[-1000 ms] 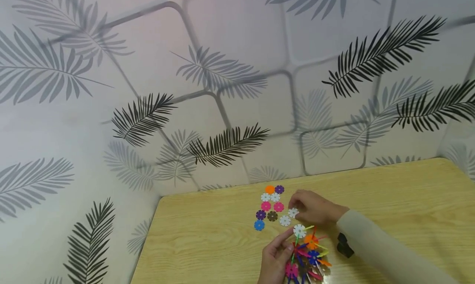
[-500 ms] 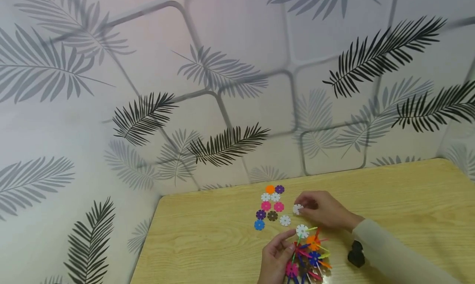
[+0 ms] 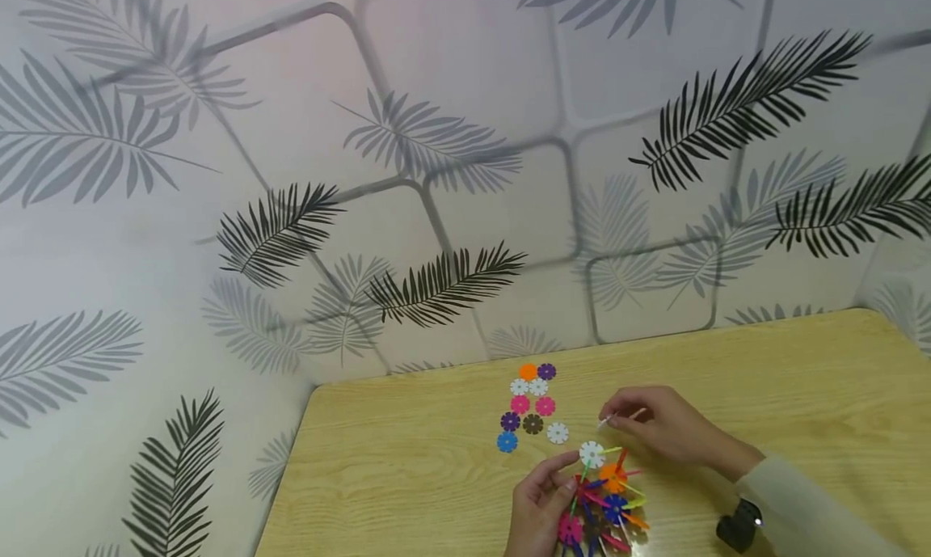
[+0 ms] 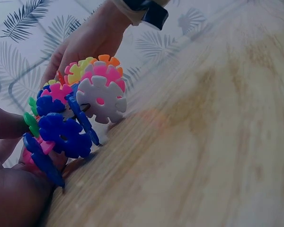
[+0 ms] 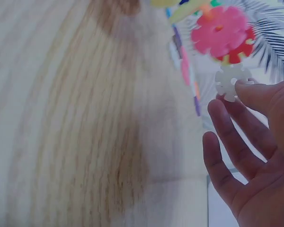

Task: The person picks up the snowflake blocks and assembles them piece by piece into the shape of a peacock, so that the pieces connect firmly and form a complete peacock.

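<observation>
My left hand (image 3: 537,504) holds a cluster of interlocked, notched plastic discs (image 3: 615,508) in many colours, low in the head view. A white notched disc (image 3: 592,454) sticks up at the cluster's top, by the left fingertips. In the left wrist view, blue discs (image 4: 68,136) and a whitish disc (image 4: 102,100) of the cluster rest close over the wood. My right hand (image 3: 665,426) pinches a single white notched disc (image 5: 226,84) between thumb and fingers, to the upper right of the cluster. Seen from the head, that disc is turned nearly edge-on.
Loose notched discs lie in rough pairs on the wooden table (image 3: 407,460): orange (image 3: 528,372), purple, white, pink, brown (image 3: 533,424) and blue (image 3: 507,442). One loose white disc (image 3: 558,433) lies nearest the cluster. Behind the table stands a leaf-patterned wall (image 3: 465,209).
My right hand has moved right and slightly nearer, carrying the white disc away from the loose discs and turning it edge-on. My left hand and the cluster have barely moved.
</observation>
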Tool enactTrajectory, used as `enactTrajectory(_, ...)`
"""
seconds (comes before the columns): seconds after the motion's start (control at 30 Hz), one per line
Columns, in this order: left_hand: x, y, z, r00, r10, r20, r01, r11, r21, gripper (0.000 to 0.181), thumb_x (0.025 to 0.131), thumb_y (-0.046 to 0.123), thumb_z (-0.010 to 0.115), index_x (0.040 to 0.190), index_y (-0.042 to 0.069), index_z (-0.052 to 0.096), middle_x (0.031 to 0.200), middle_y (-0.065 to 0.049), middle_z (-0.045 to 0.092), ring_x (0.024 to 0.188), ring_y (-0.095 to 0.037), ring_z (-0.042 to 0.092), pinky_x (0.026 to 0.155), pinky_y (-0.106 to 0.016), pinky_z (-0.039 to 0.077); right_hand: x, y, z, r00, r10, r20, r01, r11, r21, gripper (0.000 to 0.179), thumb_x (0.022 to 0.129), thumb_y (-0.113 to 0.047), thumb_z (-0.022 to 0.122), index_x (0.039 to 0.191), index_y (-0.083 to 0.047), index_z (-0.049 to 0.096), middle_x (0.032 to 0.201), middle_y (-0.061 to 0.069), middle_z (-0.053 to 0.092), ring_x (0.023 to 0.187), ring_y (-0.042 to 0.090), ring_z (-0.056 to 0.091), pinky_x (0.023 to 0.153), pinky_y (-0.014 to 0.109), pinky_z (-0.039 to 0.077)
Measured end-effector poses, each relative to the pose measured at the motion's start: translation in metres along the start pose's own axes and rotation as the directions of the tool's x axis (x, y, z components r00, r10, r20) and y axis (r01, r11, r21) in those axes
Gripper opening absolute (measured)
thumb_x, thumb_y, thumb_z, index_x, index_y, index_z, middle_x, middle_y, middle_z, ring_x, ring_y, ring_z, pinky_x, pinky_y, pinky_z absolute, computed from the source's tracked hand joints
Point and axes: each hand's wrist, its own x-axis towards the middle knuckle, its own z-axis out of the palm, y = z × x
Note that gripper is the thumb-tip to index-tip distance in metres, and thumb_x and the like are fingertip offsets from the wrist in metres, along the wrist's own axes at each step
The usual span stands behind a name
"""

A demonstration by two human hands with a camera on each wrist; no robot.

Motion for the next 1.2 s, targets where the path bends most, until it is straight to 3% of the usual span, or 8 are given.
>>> enactTrajectory(0.17,0.0,0.001,0.001,1.0,-0.029,0.003,0.029,1.0,-0.006,0.038,0.103,0.004,0.066,0.14,0.001,0.071,0.093,0.006,0.066,0.084,-0.003,0.067,0.081,-0.016,0.058,-0.011,-0.006,-0.004,0.998,-0.059,-0.023,0.06,0.998,0.032,0.011,0.103,-0.01,0.075,0.109,-0.017,0.08,0.106,0.0,0.08,0.094,0.0,0.07,0.078,0.025,0.064)
enactTrajectory(0.47,0.0,0.004,0.001,0.999,-0.041,0.012,0.041,0.999,0.009,0.035,0.104,0.005,0.066,0.139,0.001,0.073,0.092,0.008,0.064,0.084,-0.001,0.064,0.082,-0.014,0.055,-0.018,-0.008,-0.004,0.997,-0.071,0.028,0.069,0.996,0.055,0.011,0.103,-0.011,0.074,0.111,-0.015,0.082,0.108,-0.002,0.083,0.097,0.0,0.073,0.082,0.024,0.064)
enactTrajectory(0.77,0.0,0.003,0.0,0.997,-0.077,0.022,0.077,0.997,-0.013,0.034,0.105,0.005,0.065,0.138,0.002,0.074,0.092,0.008,0.065,0.084,-0.001,0.067,0.079,-0.015,0.057,-0.021,-0.013,-0.006,0.981,-0.193,0.034,0.191,0.98,0.061,0.014,0.104,-0.006,0.072,0.114,-0.011,0.081,0.107,0.002,0.082,0.096,0.007,0.077,0.081,0.025,0.066)
enactTrajectory(0.97,-0.001,0.003,0.0,0.995,-0.096,0.025,0.097,0.995,-0.02,0.033,0.105,0.006,0.065,0.137,0.003,0.075,0.092,0.008,0.067,0.084,-0.002,0.069,0.079,-0.016,0.059,-0.022,-0.013,-0.006,0.979,-0.201,0.033,0.199,0.978,0.07,0.015,0.104,-0.005,0.072,0.114,-0.01,0.081,0.107,0.004,0.083,0.096,0.007,0.077,0.081,0.025,0.067)
enactTrajectory(1.2,-0.001,0.004,0.0,0.997,-0.079,0.027,0.079,0.997,-0.013,0.032,0.105,0.006,0.065,0.136,0.001,0.075,0.091,0.008,0.067,0.086,-0.002,0.069,0.081,-0.015,0.058,-0.025,-0.014,-0.005,0.977,-0.215,0.007,0.214,0.974,0.077,0.013,0.103,-0.003,0.073,0.112,-0.009,0.081,0.105,0.004,0.084,0.095,0.008,0.079,0.08,0.025,0.067)
